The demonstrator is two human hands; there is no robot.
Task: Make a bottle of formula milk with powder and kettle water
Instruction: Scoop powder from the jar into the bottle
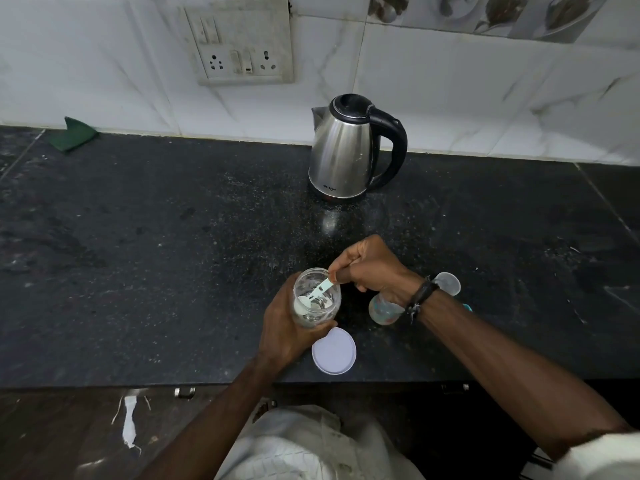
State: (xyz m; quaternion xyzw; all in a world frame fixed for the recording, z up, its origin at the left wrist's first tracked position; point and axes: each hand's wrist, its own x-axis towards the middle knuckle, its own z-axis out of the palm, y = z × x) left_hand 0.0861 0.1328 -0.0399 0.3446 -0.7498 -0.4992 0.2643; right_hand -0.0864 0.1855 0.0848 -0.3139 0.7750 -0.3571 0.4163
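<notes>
Head view shows a person's two bare hands working at the near edge of a black speckled stone counter [145,258]. At about 6 o'clock, the left hand [282,332] grips a clear plastic jar [317,297], its fingers curled round the jar's lower wall and the thumb on the near side; the jar is tilted and holds a little white powder [300,304] against its left inner wall. The right hand [372,266] pinches the handle of a pale blue plastic scoop [322,289] between thumb and forefinger, the other fingers curled in; the scoop's bowl reaches down inside the jar, at the powder. A dark braided band [423,295] circles the right wrist.

Just beside the jar at 5 o'clock, a round white plastic lid [334,351] lies flat on the counter, partly under the left hand's fingertips. A clear baby bottle [382,308] stands under the right wrist, partly hidden by it, with a clear domed cap [447,284] near it on the right.

At 12 o'clock, well apart from the hands, a steel electric kettle with a black lid and handle [341,150] stands against the white marbled wall tiles [467,98]. A white switch-and-socket plate [242,43] sits at 11 o'clock, and a folded green cloth [73,134] lies at 10 o'clock.
</notes>
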